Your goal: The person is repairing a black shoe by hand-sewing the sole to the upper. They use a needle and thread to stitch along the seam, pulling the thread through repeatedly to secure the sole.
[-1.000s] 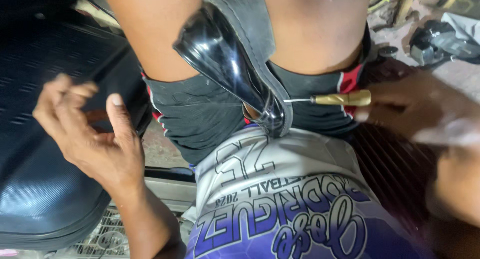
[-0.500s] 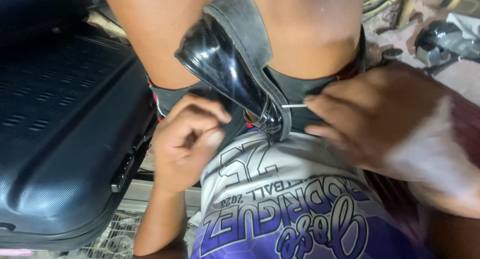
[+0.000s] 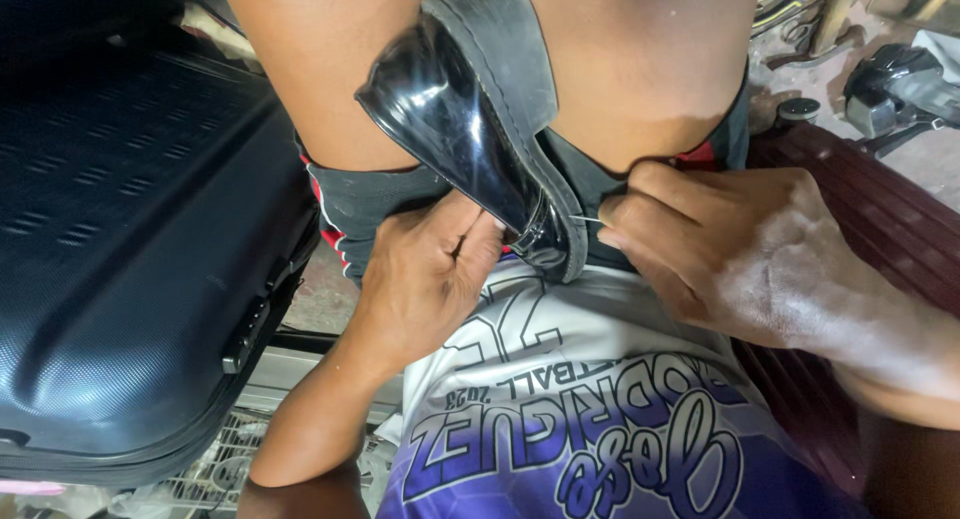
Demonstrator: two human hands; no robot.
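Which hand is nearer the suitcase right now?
Left. The left hand presses the glossy black shoe from the side nearer the dark suitcase; the right hand works on the shoe's far side.

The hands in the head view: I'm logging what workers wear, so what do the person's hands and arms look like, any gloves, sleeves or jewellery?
Both are bare. The left hand has no glove, ring or watch, and its forearm is uncovered down to the frame edge. The right hand is also ungloved and ringless, with its wrist and forearm bare; no sleeve shows on either arm. Short fingernails are visible on the left hand's fingers.
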